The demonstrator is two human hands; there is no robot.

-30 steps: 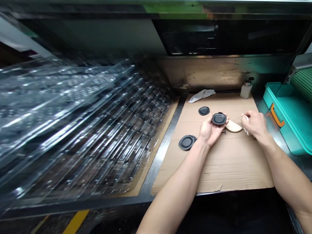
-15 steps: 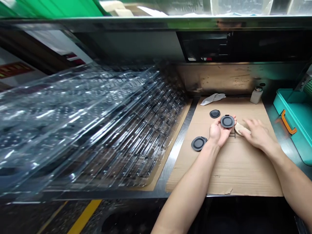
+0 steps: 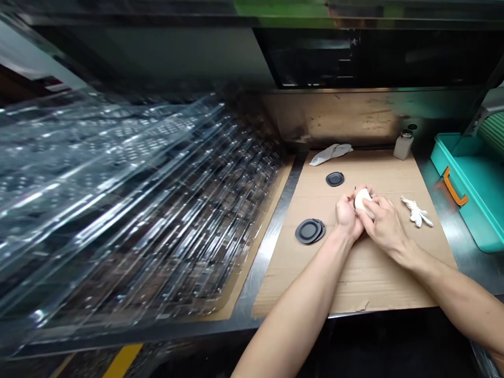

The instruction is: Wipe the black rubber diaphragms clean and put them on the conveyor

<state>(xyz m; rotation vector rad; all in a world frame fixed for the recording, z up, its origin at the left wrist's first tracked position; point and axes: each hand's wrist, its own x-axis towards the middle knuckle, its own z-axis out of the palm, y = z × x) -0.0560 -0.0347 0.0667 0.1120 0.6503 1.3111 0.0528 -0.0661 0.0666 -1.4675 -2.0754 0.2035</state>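
Over a tan cardboard sheet (image 3: 378,286), the cupped left hand (image 3: 348,215) and narrowed right hand (image 3: 386,223) together hold a cream-white rounded pad (image 3: 363,200), any print on the whitish, metal-capped bottle (image 3: 402,147) being illegibly small.

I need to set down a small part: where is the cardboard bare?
Bare cardboard shows between the forearms, toward the front edge, and between the bottle and the crumpled white cloth. The left hand and right hand crowd the white pad.

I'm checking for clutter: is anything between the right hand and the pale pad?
Nothing visible is: the right hand touches the pale pad directly, beside the left hand. The crumpled white item lies off to the right.
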